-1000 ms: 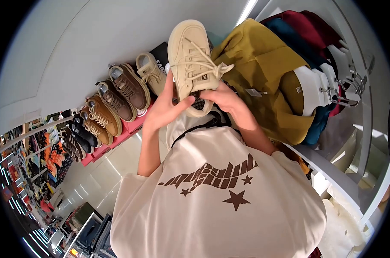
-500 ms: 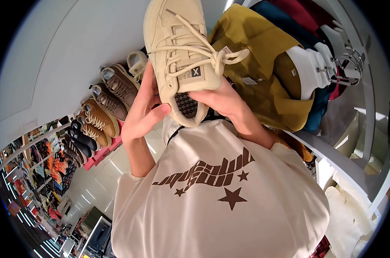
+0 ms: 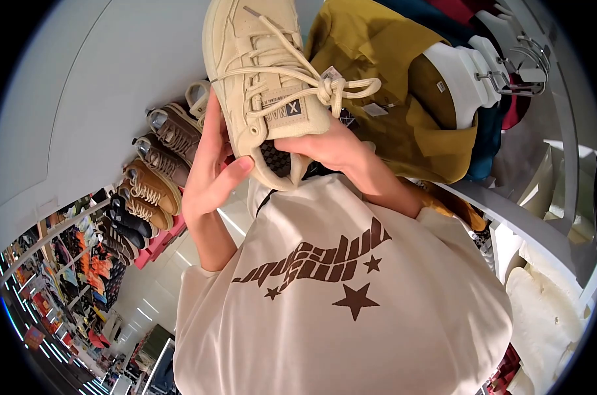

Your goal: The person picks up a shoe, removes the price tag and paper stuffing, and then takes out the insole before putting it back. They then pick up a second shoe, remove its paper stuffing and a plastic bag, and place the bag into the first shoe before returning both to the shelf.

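Both hands hold up a cream sneaker [image 3: 242, 85], its toe pointing away and its heel towards me. My left hand [image 3: 208, 172] is closed on the shoe's left side, with the thumb pressed near the heel collar and the fingers partly behind it. From the right, my right hand [image 3: 338, 143] grips the shoe at its opening, with the thumb side just under the tongue; its other fingers are hidden. The cream laces [image 3: 331, 89] are tied in a bow on the right. A patch [image 3: 285, 108] with an X marks the tongue, and a dark patterned lining shows inside.
To the left, several brown and dark shoes [image 3: 150, 184] stand in a row on a pink-red ledge [image 3: 157, 247]. Mustard clothing [image 3: 377, 59] hangs on white hangers [image 3: 459, 76] along a white rack [image 3: 528, 230] at the right. Crowded shelves [image 3: 81, 257] lie farther left.
The sneaker and both hands have shifted slightly left and up in view. The heel collar is tilted a little differently, and both hands keep their hold.
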The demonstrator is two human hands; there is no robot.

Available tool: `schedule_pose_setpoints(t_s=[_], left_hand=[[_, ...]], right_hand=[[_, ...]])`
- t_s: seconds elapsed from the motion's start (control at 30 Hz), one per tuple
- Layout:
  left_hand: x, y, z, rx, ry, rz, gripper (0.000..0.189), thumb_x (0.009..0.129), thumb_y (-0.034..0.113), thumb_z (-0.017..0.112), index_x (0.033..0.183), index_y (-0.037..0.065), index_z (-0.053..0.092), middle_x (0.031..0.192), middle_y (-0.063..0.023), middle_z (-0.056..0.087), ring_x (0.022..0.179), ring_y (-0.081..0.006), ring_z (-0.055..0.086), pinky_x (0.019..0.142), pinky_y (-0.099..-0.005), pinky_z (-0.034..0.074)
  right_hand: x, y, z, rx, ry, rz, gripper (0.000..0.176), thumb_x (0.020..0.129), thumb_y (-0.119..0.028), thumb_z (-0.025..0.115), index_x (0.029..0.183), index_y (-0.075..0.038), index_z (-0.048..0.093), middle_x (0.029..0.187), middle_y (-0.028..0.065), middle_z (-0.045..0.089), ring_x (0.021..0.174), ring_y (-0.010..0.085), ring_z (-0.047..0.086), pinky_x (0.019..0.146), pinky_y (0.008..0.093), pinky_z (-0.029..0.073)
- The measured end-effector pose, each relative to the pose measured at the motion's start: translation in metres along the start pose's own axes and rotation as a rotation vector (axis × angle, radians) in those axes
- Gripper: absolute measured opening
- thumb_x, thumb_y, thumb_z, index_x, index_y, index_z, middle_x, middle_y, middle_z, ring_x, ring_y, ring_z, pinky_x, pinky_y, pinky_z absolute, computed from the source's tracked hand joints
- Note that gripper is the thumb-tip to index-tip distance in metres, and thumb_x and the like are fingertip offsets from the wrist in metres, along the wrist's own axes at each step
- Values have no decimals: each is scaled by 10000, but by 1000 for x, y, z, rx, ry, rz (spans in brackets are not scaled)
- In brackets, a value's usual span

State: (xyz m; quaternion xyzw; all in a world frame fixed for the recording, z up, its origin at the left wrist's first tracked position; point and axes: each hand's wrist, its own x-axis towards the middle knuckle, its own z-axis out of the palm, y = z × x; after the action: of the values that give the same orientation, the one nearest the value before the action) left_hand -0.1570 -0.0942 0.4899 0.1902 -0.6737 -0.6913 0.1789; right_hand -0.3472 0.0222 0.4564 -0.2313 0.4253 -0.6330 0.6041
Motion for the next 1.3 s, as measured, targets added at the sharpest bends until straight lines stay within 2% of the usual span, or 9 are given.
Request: schedule_pose_setpoints(t_s=[0.63,0.7,0.73,0.8,0.9,1.03,1.2,1.27,1.3], left_hand=[[-5,5,9,148,30,-27,1224,867,162,854,1757,-29,34,1613,-272,501,1445,-351,575,1096,-427,555],[-6,13,10,82,10,-56,1124,884,116,858,1754,-28,161,1680,-223,431,1514,-336,496,1221,-455,440],[-8,11,8,84,16,-53,1124,884,116,858,1754,-28,161,1680,-223,431,1514,-336,496,1221,-455,440],[-15,2,4,125,99,-32,1003,808,109,934,1664,-20,428,1378,-137,638,1154,-208,657,938,-344,584],[-14,-6,19,234,180,143,776,769,114,964,1469,-7,653,1245,-82,644,1034,-158,623,869,-311,561],[-18,-7,40,379,289,202,745,689,231,1036,1321,0,716,1496,-129,520,1194,-196,602,955,-346,539],[-20,-12,64,441,394,306,688,647,278,1053,1214,39,745,1537,-141,497,1245,-241,618,893,-336,544],[-20,-13,70,503,419,330,702,642,302,1055,1213,39,743,1549,-149,485,1265,-280,648,820,-327,554],[-19,-17,71,526,425,393,680,642,309,1051,1189,35,756,1574,-159,470,1276,-311,670,767,-315,550]], right_hand=[[5,65,-32,74,-63,-123,704,886,-40,882,1517,-10,571,1433,133,691,1316,232,666,1104,381,576],[-8,34,-26,347,-99,55,678,891,18,839,1514,-13,573,1455,138,677,1301,245,684,1093,398,593],[6,59,-36,285,-217,-113,538,1001,-145,776,1487,-16,583,1397,164,688,1250,294,706,1078,458,610],[20,74,-45,448,-296,-72,545,1010,-225,756,1480,-11,580,1385,169,682,1226,313,708,1058,480,609],[41,90,-57,706,-349,27,581,1023,-344,726,1469,-3,575,1368,177,673,1189,342,711,1028,512,607],[43,93,-48,864,-402,77,668,1041,-504,686,1454,8,569,1345,187,660,1140,380,715,988,555,605],[23,78,-30,925,-396,89,692,1090,-618,505,1509,-69,546,1360,268,606,1031,440,690,882,594,625],[22,87,-39,593,-234,36,696,1090,-640,489,1527,-100,532,1349,233,621,1077,438,676,887,644,603],[29,110,-42,1118,-493,22,661,1120,-600,466,1565,-113,508,1438,195,617,1195,410,664,993,636,583]])
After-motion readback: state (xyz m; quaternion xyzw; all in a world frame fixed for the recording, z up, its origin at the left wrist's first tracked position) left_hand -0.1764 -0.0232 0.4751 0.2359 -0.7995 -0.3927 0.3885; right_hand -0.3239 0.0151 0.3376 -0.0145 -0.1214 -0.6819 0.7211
